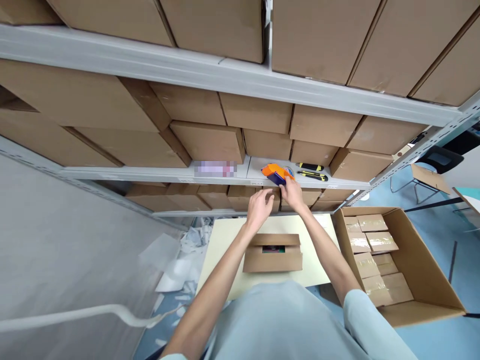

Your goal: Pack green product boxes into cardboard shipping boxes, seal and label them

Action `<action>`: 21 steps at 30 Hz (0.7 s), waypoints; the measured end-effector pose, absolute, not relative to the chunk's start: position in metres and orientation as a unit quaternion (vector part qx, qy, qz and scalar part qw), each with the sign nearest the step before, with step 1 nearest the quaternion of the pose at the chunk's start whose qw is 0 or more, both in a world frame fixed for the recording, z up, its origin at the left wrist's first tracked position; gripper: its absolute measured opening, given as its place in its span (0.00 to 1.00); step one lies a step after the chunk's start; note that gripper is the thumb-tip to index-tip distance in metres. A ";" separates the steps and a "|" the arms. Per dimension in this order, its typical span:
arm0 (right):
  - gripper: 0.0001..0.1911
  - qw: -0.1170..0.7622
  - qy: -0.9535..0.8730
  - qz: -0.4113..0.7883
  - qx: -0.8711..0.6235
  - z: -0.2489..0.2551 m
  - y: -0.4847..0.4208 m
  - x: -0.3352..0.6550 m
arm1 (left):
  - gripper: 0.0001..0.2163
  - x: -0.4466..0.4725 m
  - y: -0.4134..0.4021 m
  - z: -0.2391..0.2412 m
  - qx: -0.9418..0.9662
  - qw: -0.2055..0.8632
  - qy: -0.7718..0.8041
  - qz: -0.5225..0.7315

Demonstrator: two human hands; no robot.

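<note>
My right hand (291, 194) reaches up to the shelf edge and closes on an orange and blue tape dispenser (276, 173) lying there. My left hand (259, 206) hovers just left of it with fingers loosely curled, holding nothing I can see. Below both hands a small cardboard box (272, 253) sits on a pale table (221, 250), its top flaps nearly closed with a narrow gap showing something dark inside.
Two yellow-black utility knives (312, 171) lie on the shelf (157, 174) right of the dispenser. Stacked cartons fill the shelves. A large open carton (423, 270) with several taped small boxes stands at right. Crumpled paper (183, 250) lies on the floor at left.
</note>
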State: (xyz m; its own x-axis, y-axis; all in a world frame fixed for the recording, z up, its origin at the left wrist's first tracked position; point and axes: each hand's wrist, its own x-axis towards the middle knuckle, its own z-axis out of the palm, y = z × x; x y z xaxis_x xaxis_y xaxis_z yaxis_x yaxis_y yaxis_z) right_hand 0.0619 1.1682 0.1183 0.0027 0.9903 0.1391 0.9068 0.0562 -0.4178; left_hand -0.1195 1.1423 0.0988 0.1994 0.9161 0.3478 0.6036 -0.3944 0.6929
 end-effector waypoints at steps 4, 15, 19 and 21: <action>0.20 0.392 -0.647 0.268 -0.597 0.077 1.076 0.052 | 0.12 -0.127 1.078 0.073 0.693 0.314 0.489 0.428; 0.33 0.454 -0.470 0.455 -0.605 0.020 0.915 0.019 | 0.21 -0.140 0.944 0.007 0.516 0.595 0.455 0.415; 0.34 0.420 -0.472 0.510 -0.583 0.025 0.907 0.022 | 0.22 -0.151 0.927 0.007 0.507 0.621 0.458 0.384; 0.35 0.405 -0.478 0.520 -0.580 0.027 0.907 0.022 | 0.22 -0.157 0.922 0.010 0.505 0.621 0.470 0.371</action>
State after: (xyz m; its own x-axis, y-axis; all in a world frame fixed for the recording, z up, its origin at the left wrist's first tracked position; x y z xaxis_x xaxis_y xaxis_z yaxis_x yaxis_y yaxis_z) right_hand 0.0220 0.9068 0.0272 0.0013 0.9764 -0.2159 0.1334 -0.2142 -0.9676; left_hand -0.1568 0.9215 0.0095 0.2817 0.9365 -0.2089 0.0137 0.2138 0.9768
